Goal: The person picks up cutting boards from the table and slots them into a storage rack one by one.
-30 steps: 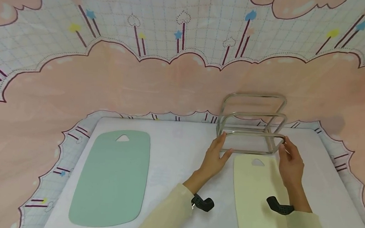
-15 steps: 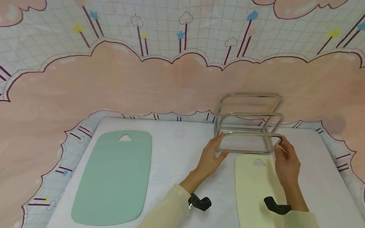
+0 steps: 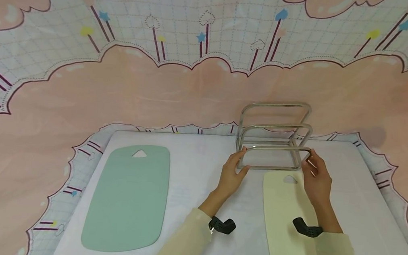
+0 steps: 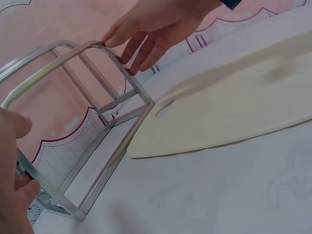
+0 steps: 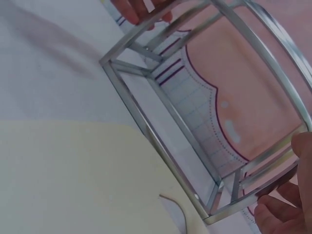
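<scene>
A silver metal rack [image 3: 278, 148] with several upright loops stands at the back of the white table. My left hand [image 3: 230, 177] grips the rack's front loop at its left side, thumb and fingers about the upright in the left wrist view. At the opposite end, my right hand [image 3: 317, 183] holds the same loop near its upper right corner. Just in front of the rack lies a pale yellow cutting board [image 3: 277, 219] with a small handle hole, partly covered by my right forearm. In the right wrist view, the rack's lower front bar [image 5: 163, 156] runs close beside this board.
On the left of the white table [image 3: 193, 167], a green cutting board [image 3: 128, 202] lies flat. A patterned pink and white cloth [image 3: 148, 94] rises behind the table and surrounds its edges. Each wrist wears a black strapped device.
Both hands and the rack have shifted left a little, with the hold on the front loop kept. The two cutting boards stay where they lie.
</scene>
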Available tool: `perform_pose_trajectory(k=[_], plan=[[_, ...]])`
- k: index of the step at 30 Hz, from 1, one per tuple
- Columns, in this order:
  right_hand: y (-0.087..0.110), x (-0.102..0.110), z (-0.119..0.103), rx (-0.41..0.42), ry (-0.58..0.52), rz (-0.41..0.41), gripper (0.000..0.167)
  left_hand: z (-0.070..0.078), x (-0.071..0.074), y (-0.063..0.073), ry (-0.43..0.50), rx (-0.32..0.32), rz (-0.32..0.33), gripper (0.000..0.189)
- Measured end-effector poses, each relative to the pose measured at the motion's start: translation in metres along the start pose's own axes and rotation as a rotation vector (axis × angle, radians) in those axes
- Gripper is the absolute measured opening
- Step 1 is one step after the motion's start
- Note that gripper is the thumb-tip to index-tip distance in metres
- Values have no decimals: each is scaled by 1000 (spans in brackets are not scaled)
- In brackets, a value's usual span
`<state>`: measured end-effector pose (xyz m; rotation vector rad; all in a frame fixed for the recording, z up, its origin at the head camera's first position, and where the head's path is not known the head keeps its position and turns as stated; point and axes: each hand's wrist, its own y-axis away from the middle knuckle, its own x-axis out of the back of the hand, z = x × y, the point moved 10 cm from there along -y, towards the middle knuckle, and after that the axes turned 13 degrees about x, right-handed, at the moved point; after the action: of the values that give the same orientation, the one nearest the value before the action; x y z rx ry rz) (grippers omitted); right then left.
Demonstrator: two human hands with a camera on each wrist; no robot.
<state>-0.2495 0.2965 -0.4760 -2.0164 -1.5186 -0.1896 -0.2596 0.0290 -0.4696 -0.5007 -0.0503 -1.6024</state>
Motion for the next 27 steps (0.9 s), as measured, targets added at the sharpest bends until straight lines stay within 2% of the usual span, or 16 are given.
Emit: perform_pose_trajectory(k=[7,13,21,27], plan=[[0,1,-3,14,-14,10,51,0,1,-1,31,4,-9,55],[-1,-3,-6,4,-78,18,51,-4,6,0,35,15,3,55],[-2,-13,-13,32,-94,-23,51,-7,16,5,94,4,1,55],[-1,-20,-12,20,-83,-38,51,-14,20,9,80,68,4,57]])
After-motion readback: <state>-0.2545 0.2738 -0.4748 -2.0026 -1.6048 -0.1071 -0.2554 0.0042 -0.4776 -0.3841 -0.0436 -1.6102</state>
